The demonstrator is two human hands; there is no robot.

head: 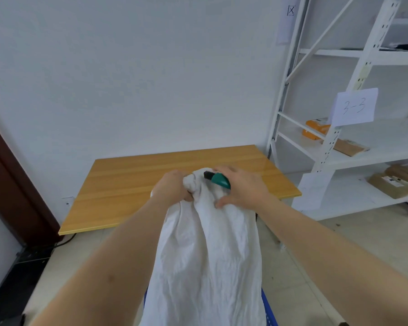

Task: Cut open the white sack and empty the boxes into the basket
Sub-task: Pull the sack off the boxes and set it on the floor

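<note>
The white sack (207, 255) hangs upright in front of the person, its gathered neck raised level with the near edge of the tabletop (127, 184) and its lower body dropping into a blue basket (267, 309), of which only a rim shows at the bottom of the view.

The left hand (174, 187) is clenched round the bunched neck, fingers curled under the knot of cloth. The right hand (240, 187) grasps a green-handled cutter (218, 180); its dark tip lies just beyond the left fingers, against the crown of the neck. The right thumb presses into the cloth below the neck.

Material: woven, soft, deeply creased, with no stiffness of its own. It drapes and bulges unevenly, which suggests loose, fairly light contents; the boxes themselves are not visible. The weave looks smooth enough to slide through a slack grip.

Judgement: the bunched neck is the sound place to hold, since the cloth gives no other firm purchase. The cut belongs just outside the left fingers, blade directed away from them. Once opened, the sack wants gripping at its lower corners for tipping.
</note>
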